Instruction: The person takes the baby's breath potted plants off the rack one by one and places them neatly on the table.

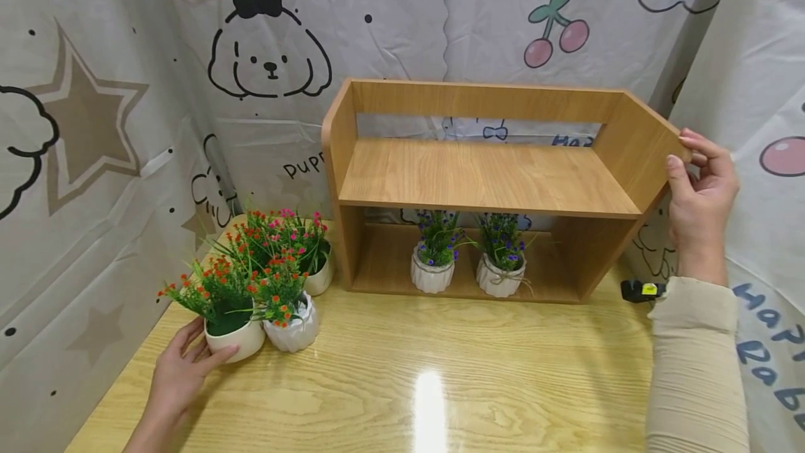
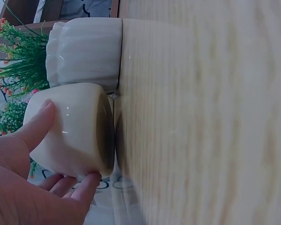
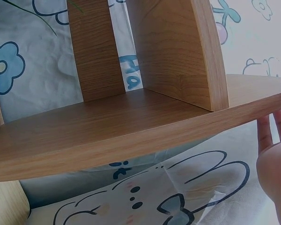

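My left hand (image 1: 182, 369) grips a round cream flowerpot (image 1: 235, 341) of orange-red artificial flowers, thumb on the near side and fingers round the far side. Seen from the left wrist, this pot (image 2: 68, 129) shows part of its dark underside, so it stands slightly tilted or raised. A ribbed white pot (image 1: 292, 327) of orange flowers stands right beside it. At the right, my right hand (image 1: 704, 187) holds the front edge of the side panel of a two-tier wooden shelf (image 1: 490, 173), between thumb and fingers. The right wrist view catches that hand (image 3: 276, 164) only partly.
Behind the left pots stands another cream pot (image 1: 321, 275) with pink flowers. Two white pots (image 1: 432, 275) with purple flowers sit on the lower tier. A small black object (image 1: 638, 290) lies right of the shelf. Printed curtains (image 1: 390, 26) surround the wooden table (image 1: 352, 383).
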The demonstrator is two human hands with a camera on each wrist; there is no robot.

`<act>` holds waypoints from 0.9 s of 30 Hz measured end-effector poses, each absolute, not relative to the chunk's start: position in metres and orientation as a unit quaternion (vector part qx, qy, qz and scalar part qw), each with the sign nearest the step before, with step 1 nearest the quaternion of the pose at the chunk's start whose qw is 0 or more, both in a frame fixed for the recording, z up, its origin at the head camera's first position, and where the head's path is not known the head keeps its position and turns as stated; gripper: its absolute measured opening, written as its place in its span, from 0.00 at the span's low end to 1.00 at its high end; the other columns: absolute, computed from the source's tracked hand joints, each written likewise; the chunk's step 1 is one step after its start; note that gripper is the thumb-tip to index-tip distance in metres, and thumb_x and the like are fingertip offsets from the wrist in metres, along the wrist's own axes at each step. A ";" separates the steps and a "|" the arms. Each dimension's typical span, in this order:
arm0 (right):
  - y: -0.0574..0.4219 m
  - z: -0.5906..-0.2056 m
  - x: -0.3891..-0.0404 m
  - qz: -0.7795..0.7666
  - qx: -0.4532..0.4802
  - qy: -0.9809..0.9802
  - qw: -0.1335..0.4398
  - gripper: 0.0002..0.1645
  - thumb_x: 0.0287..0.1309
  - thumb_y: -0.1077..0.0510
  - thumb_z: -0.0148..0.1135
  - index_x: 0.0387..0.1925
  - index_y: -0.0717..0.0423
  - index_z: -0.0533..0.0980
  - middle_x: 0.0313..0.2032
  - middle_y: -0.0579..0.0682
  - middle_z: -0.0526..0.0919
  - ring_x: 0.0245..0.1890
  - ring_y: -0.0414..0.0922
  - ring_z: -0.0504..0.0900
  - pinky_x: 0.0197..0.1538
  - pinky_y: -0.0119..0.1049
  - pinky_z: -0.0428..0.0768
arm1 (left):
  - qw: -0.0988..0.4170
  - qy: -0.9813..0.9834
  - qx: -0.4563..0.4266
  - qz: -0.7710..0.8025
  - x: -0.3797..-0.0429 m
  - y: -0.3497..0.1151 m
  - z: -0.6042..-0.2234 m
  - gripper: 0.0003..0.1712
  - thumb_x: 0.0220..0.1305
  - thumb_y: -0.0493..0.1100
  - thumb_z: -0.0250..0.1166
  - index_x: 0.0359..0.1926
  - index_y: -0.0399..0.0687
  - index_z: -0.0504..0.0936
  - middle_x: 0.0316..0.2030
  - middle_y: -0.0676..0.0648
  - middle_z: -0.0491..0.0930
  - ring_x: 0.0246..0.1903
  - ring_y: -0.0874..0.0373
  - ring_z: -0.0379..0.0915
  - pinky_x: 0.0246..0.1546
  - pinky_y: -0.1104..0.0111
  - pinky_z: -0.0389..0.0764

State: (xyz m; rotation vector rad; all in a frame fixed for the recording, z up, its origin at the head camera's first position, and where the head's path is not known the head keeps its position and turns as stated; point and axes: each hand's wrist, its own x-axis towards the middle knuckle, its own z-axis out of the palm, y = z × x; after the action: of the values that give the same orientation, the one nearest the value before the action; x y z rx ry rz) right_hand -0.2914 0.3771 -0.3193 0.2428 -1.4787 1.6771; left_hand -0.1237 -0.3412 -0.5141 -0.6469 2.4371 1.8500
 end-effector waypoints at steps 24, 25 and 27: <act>0.377 -0.319 -0.290 0.667 0.087 -0.603 0.429 0.18 0.66 0.71 0.63 0.56 0.61 0.81 0.63 0.52 0.79 0.57 0.43 0.77 0.58 0.31 0.75 | 0.004 0.765 -0.227 0.602 -0.121 -0.342 -0.517 0.62 0.57 0.36 0.79 0.82 0.39 0.47 0.82 0.37 0.45 0.77 0.36 0.52 0.39 0.91 0.75; 0.377 -0.319 -0.290 0.667 0.088 -0.603 0.429 0.18 0.66 0.71 0.63 0.56 0.61 0.81 0.63 0.52 0.79 0.56 0.43 0.77 0.57 0.31 0.75 | 0.005 0.765 -0.226 0.603 -0.121 -0.342 -0.517 0.62 0.57 0.36 0.79 0.82 0.39 0.47 0.82 0.37 0.45 0.77 0.36 0.52 0.40 0.91 0.75; 0.377 -0.319 -0.290 0.666 0.087 -0.604 0.430 0.18 0.66 0.71 0.62 0.56 0.61 0.81 0.63 0.52 0.79 0.56 0.43 0.77 0.57 0.31 0.75 | 0.008 0.767 -0.226 0.600 -0.122 -0.342 -0.517 0.61 0.58 0.36 0.78 0.82 0.39 0.47 0.82 0.38 0.46 0.76 0.42 0.57 0.41 0.91 0.75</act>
State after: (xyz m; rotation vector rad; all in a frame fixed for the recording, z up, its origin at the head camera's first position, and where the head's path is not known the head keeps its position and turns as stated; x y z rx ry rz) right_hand -0.2902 0.3770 -0.3194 0.2164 -1.5066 1.6620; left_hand -0.1215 -0.3424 -0.5169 -0.7055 2.3986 1.8764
